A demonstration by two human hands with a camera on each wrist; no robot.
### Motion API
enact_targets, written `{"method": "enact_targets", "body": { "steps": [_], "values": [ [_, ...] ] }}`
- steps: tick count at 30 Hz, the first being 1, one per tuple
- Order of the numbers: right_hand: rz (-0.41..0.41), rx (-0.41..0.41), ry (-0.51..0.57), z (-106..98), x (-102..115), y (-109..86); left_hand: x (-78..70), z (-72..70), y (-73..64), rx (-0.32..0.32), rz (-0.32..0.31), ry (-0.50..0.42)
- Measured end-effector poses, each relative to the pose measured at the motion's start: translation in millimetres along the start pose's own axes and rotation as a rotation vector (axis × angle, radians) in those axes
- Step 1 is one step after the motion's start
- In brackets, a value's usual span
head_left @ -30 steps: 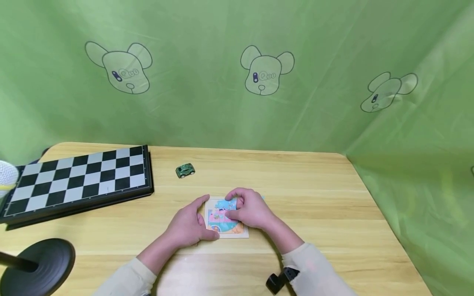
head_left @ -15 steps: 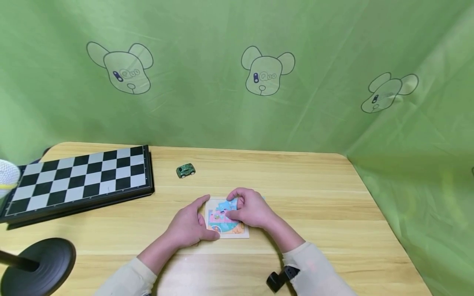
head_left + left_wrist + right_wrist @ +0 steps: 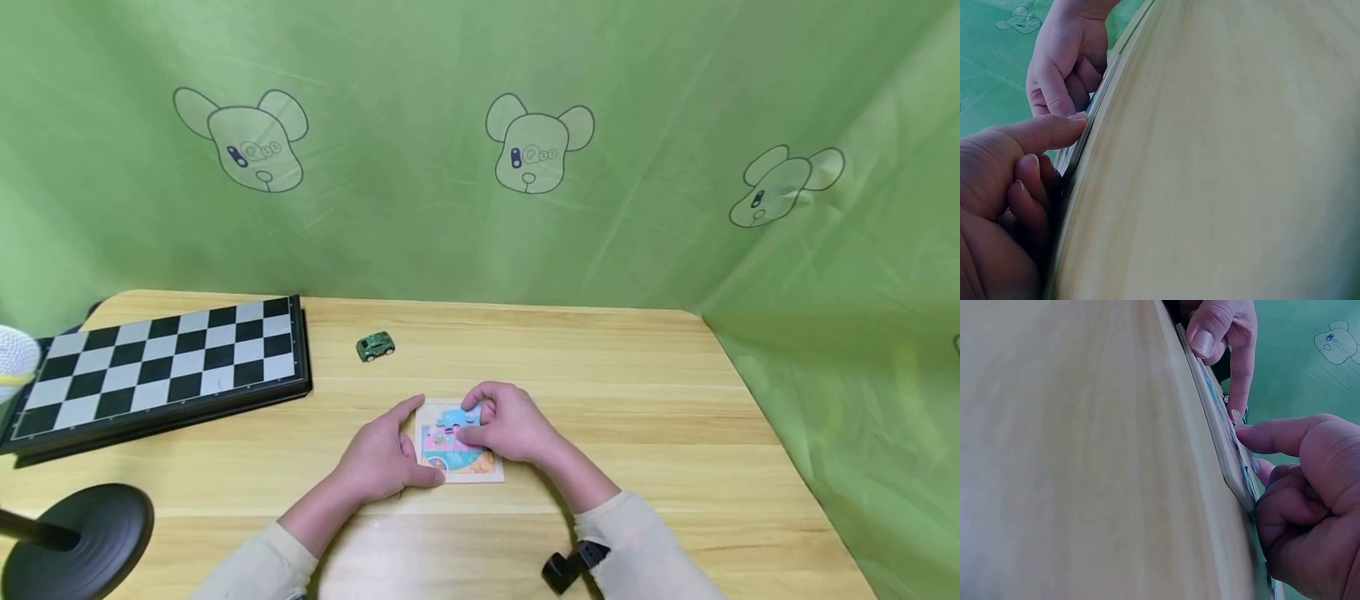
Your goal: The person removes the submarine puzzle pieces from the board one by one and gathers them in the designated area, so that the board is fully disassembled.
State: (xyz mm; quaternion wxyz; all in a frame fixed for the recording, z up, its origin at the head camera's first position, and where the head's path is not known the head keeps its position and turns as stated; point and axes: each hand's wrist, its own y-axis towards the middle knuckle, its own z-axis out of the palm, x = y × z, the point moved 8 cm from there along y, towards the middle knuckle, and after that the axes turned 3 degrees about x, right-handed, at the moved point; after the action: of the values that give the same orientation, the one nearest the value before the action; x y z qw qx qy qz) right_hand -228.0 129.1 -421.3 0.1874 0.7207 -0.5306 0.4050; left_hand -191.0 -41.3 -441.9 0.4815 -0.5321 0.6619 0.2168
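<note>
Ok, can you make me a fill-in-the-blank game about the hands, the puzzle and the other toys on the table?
1. The toy car is mostly coloured ____.
2. The checkered board has white squares and ____ squares.
3. The left hand lays its ____ on the near left corner of the puzzle.
4. In the head view, the hand covering the puzzle's upper right corner is the ____ one.

Missing words: green; black; thumb; right.

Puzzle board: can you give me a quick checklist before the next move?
1. Puzzle board flat on the table: ok.
2. Left hand steadying its left side: ok, thumb and index finger at the corners.
3. Right hand at the blue piece: ok, thumb and index finger on it.
4. Blue piece seated flush: cannot tell.
5. Upper right corner visible from the head view: not ok, covered by the right hand.
6. Toy car and chessboard clear of the puzzle: ok.
</note>
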Motion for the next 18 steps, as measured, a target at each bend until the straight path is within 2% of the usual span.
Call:
{"method": "enact_targets", "body": {
  "steps": [18],
  "values": [
    [-0.005,-0.078,0.037,-32,-6,-25.5,0.3,0.6,-1.0,-0.009,0.002,-0.002]
  ]
}}
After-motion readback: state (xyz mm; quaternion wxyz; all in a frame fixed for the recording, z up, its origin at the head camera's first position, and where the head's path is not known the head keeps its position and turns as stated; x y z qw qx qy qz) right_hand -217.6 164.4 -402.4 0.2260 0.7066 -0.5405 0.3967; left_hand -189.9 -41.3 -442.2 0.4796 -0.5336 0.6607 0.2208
